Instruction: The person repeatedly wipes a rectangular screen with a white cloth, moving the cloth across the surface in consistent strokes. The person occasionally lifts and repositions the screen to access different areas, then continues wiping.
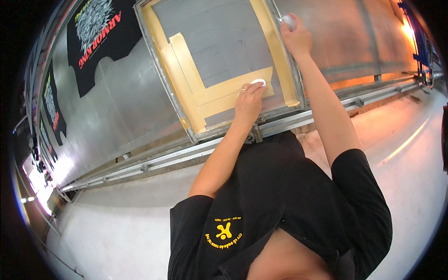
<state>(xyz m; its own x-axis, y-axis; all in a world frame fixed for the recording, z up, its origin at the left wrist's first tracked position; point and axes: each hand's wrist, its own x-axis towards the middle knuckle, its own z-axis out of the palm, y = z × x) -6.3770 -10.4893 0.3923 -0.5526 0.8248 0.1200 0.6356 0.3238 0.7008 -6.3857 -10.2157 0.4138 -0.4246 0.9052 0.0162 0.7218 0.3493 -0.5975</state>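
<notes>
A screen-printing frame (301,94) lies before me, its grey mesh (224,38) bordered with tan masking tape (189,78). My left hand (249,103), a ring on one finger, grips a small white disc (258,82). That disc is against the lower strip of tape, near its right end. Farther up, my right hand (297,38) is at the frame's right rim with its fingers curled around a whitish, rounded object (289,21). What that object is cannot be told, as the fingers partly cover it.
The frame sits on a long metal-topped printing table (136,105). Black printed T-shirts (101,38) lie to the left. A metal rail (168,157) and a clamp (257,133) run along the near edge. Orange light glows at the right, by a blue metal structure (421,52).
</notes>
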